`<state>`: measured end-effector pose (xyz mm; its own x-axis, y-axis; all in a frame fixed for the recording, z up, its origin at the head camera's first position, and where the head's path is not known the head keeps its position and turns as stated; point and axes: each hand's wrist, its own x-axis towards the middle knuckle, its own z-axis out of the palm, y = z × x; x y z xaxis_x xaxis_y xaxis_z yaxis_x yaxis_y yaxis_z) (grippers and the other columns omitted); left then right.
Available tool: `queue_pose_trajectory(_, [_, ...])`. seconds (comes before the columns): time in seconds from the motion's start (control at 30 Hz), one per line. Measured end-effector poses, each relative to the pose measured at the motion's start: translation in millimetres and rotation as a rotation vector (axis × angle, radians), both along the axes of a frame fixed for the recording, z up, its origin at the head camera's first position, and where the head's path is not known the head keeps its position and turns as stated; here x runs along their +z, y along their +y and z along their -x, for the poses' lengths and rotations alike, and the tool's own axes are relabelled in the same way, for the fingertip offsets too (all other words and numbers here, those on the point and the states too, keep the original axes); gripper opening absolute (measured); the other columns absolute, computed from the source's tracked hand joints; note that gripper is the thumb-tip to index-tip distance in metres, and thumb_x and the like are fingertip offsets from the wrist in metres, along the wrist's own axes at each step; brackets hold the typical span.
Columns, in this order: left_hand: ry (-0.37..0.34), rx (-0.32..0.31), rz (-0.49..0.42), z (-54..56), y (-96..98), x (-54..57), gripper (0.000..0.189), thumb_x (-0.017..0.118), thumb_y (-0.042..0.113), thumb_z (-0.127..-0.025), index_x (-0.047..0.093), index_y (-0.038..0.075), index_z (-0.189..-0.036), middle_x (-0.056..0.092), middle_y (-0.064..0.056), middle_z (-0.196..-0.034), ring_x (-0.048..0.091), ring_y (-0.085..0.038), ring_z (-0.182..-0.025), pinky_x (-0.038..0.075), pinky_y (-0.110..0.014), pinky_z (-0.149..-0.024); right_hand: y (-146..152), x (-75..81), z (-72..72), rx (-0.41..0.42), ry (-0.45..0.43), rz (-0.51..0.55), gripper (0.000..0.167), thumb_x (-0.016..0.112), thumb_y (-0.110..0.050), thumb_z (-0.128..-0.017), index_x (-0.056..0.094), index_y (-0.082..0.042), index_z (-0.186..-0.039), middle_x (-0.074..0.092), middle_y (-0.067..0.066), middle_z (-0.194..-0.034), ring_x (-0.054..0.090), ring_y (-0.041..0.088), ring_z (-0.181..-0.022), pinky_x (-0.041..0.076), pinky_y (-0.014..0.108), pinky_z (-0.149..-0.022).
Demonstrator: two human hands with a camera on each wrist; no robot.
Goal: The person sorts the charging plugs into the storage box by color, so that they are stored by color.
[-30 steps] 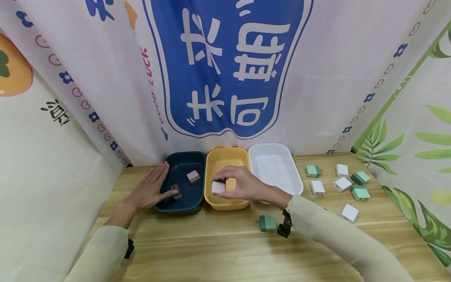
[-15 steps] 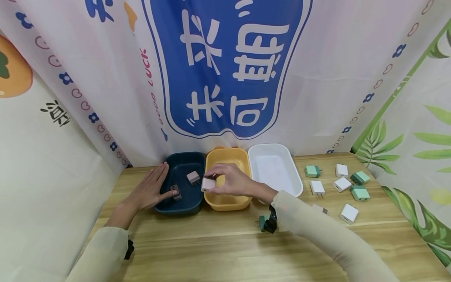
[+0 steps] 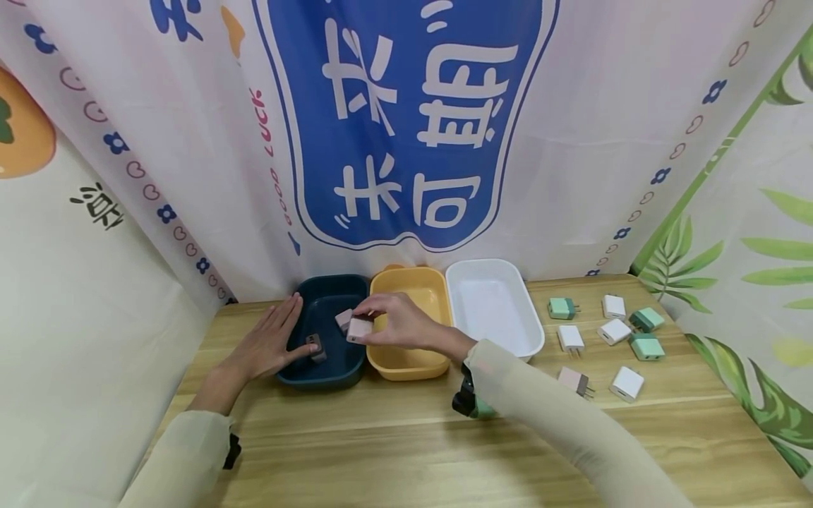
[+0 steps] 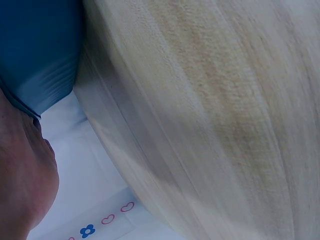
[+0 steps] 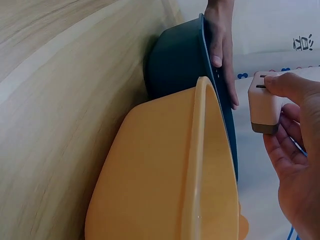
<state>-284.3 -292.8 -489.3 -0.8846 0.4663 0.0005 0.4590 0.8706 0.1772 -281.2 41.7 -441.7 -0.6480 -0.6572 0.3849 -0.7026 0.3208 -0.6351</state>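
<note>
A pale wood-grain counter (image 3: pixel 356 444) fills the lower view, backed by a white cloth hanging (image 3: pixel 571 176) with a large blue panel (image 3: pixel 419 99) of white characters, and bordered by hearts and flowers. Green leaves are printed on the cloth to the right, an orange fruit to the left.

Everything is placed here by the yellow plastic tray (image 3: pixel 409 374), which stands near the counter's back edge. Close on its left is a dark navy plastic tray (image 3: pixel 320 383); close on its right, a white plastic tray (image 3: pixel 492 310).

The right grip (image 3: pixel 403 323) pinches a pink block-shaped charger (image 3: pixel 359 329) between thumb and fingers, above the yellow tray's left rim and the adjoining edge of the navy tray. Another pink charger (image 3: pixel 343 319) lies behind it inside the navy tray. The left grip (image 3: pixel 267 342) lies along that tray's far-left rim, fingers straight, thumb over a brown charger (image 3: pixel 320 353); whether they touch I cannot tell.

Well right of the yellow tray, past the white one, white, green and pink-brown chargers (image 3: pixel 614 331) lie scattered on the counter.
</note>
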Motion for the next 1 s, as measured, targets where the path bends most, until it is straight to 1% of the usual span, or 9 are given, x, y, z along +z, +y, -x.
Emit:
queue_pose_trajectory(0.1, [0.002, 0.000, -0.001, -0.2, -0.3, -0.5, 0.110, 0.057, 0.067, -0.100, 0.004, 0.000, -0.169, 0.005, -0.022, -0.177, 0.010, -0.044, -0.162, 0.009, -0.062, -0.130, -5, -3.5, 2.6, 0.005, -0.012, 0.007, 0.041, 0.089, -0.015, -0.085, 0.077, -0.003, -0.123, 0.076, 0.010, -0.123, 0.069, 0.019, -0.104, 0.062, 0.042, -0.092])
queue_pose_trajectory(0.27, [0.004, 0.003, 0.001, -0.2, -0.6, -0.7, 0.110, 0.057, 0.067, -0.100, 0.005, -0.001, -0.169, 0.005, -0.022, -0.177, 0.010, -0.044, -0.162, 0.009, -0.063, -0.130, -13, -8.9, 5.0, 0.003, -0.027, 0.000, 0.043, 0.089, -0.016, -0.086, 0.077, -0.003, -0.125, 0.076, 0.010, -0.122, 0.069, 0.019, -0.101, 0.062, 0.040, -0.088])
queue_pose_trajectory(0.47, [0.010, 0.001, 0.002, -0.4, -0.2, 0.2, 0.109, 0.058, 0.067, -0.100, 0.009, -0.003, -0.168, 0.005, -0.022, -0.177, 0.011, -0.044, -0.162, 0.010, -0.063, -0.130, -20, -15.4, 7.6, -0.001, -0.058, 0.007, 0.044, 0.089, -0.014, -0.086, 0.076, -0.002, -0.126, 0.075, 0.011, -0.122, 0.068, 0.018, -0.097, 0.063, 0.040, -0.086])
queue_pose_trajectory(0.6, [0.011, 0.004, 0.007, -0.9, 0.3, 0.5, 0.109, 0.058, 0.066, -0.100, 0.009, -0.003, -0.168, 0.005, -0.023, -0.177, 0.010, -0.044, -0.162, 0.010, -0.063, -0.130, -23, -20.5, 8.3, -0.008, -0.066, -0.012, 0.044, 0.089, -0.014, -0.086, 0.076, -0.003, -0.127, 0.075, 0.010, -0.123, 0.068, 0.014, -0.094, 0.063, 0.031, -0.084])
queue_pose_trajectory(0.7, [0.009, 0.004, 0.006, -1.3, 0.7, 0.6, 0.109, 0.057, 0.067, -0.100, 0.009, -0.003, -0.168, 0.005, -0.023, -0.177, 0.011, -0.044, -0.162, 0.011, -0.064, -0.130, -24, -23.2, 8.9, -0.013, -0.065, -0.018, 0.045, 0.089, -0.014, -0.085, 0.076, -0.003, -0.127, 0.075, 0.010, -0.123, 0.068, 0.014, -0.094, 0.061, 0.026, -0.083])
queue_pose_trajectory(0.8, [0.005, 0.005, 0.003, -1.2, 1.0, 0.9, 0.109, 0.057, 0.067, -0.100, 0.008, -0.002, -0.168, 0.005, -0.022, -0.177, 0.011, -0.044, -0.162, 0.010, -0.064, -0.130, -24, -25.1, 9.5, -0.013, -0.064, -0.010, 0.044, 0.089, -0.013, -0.085, 0.076, -0.002, -0.126, 0.075, 0.010, -0.123, 0.068, 0.016, -0.094, 0.060, 0.024, -0.082])
queue_pose_trajectory(1.0, [0.002, 0.008, 0.000, -0.7, 0.4, 1.1, 0.109, 0.057, 0.068, -0.100, 0.008, -0.002, -0.168, 0.004, -0.022, -0.177, 0.009, -0.043, -0.163, 0.010, -0.064, -0.130, -25, -28.5, 9.9, -0.029, -0.091, -0.011, 0.044, 0.089, -0.012, -0.086, 0.075, -0.002, -0.127, 0.075, 0.010, -0.124, 0.068, 0.017, -0.099, 0.058, 0.019, -0.088])
